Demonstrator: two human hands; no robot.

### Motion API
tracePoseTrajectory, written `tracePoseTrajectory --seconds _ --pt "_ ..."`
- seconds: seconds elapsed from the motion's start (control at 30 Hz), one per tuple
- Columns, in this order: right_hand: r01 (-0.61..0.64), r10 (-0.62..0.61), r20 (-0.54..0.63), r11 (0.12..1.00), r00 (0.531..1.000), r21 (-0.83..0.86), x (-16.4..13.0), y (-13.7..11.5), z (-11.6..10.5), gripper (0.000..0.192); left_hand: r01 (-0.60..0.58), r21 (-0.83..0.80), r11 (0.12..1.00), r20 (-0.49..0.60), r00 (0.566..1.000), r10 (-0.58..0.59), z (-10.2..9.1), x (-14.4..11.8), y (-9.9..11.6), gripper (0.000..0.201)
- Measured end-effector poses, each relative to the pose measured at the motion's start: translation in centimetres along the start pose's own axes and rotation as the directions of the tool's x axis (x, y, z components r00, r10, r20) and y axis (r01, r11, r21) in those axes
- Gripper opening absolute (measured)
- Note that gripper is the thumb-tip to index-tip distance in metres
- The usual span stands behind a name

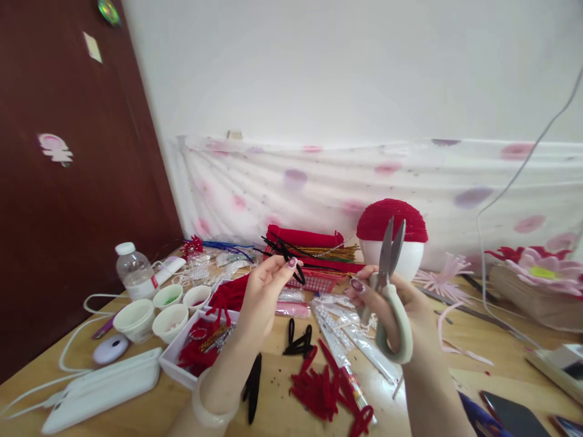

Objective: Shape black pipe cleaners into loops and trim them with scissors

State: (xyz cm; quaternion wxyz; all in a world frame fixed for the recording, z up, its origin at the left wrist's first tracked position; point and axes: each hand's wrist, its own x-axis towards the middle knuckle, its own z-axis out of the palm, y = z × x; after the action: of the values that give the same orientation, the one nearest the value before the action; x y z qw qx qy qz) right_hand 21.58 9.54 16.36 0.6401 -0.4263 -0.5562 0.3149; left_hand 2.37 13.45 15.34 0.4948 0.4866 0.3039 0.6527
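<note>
I noted left hand pinching black pipe cleaner just before red basket; right hand beside basket, fingers clamped on scissors, blades up, slightly apart

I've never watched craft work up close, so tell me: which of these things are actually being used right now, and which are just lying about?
In use:
- left hand pinching a black pipe cleaner
- right hand holding scissors, blades slightly apart

Lying about:
- cut red pieces
- cut black pieces
- water bottle
- small white cups
- red basket
- red and white ball
- pink flower
</note>
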Motion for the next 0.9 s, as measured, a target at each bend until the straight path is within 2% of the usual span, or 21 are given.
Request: tracePoseTrajectory --seconds 0.13,0.23,0.33,0.4,0.47,0.57,0.63,0.77,0.9 --pt "0.040 -0.027 0.074 0.984 0.997 -0.175 0.0 -0.6 -1.8 0.024 0.072 0.209 0.975 0.061 0.994 -0.086 -1.5 -0.2 0.4 0.033" --pt "0.081 -0.046 0.108 0.937 0.993 -0.341 -0.1 -1.0 -2.7 0.030 0.155 0.443 0.883 0.123 0.965 -0.231 -3.8 -1.3 -0.4 0.046" --pt "0.083 -0.052 0.070 0.814 0.996 -0.575 -0.1 -1.7 -3.2 0.035 0.201 0.675 0.710 0.125 0.917 -0.378 -6.4 -3.4 -2.3 0.042" --pt "0.069 -0.043 0.057 0.778 0.997 -0.625 -0.2 -2.2 -3.2 0.038 0.201 0.797 0.569 0.097 0.888 -0.450 -7.7 -5.1 -3.7 0.041" --pt "0.073 -0.047 0.057 0.780 0.997 -0.621 -0.4 -2.5 -3.3 0.037 0.181 0.888 0.424 0.051 0.875 -0.481 -8.4 -6.4 -4.9 0.040" --pt "0.100 -0.074 0.068 0.788 0.995 -0.608 -0.7 -2.8 -3.2 0.032 0.119 0.960 0.255 0.007 0.896 -0.444 -7.9 -6.9 -6.2 0.031" --pt "0.105 -0.076 0.073 0.784 0.994 -0.612 -0.9 -2.8 -3.2 0.026 0.073 0.977 0.202 0.019 0.906 -0.423 -6.8 -6.3 -6.9 0.028" --pt "0.098 -0.071 0.067 0.766 0.995 -0.635 -1.0 -2.8 -3.4 0.016 0.040 0.985 0.168 0.035 0.909 -0.416 -4.2 -4.4 -9.2 0.036" --pt "0.119 -0.093 0.074 0.753 0.993 -0.648 -1.1 -2.7 -3.7 0.020 0.057 0.981 0.186 0.025 0.910 -0.413 -3.4 -3.1 -11.3 0.036"
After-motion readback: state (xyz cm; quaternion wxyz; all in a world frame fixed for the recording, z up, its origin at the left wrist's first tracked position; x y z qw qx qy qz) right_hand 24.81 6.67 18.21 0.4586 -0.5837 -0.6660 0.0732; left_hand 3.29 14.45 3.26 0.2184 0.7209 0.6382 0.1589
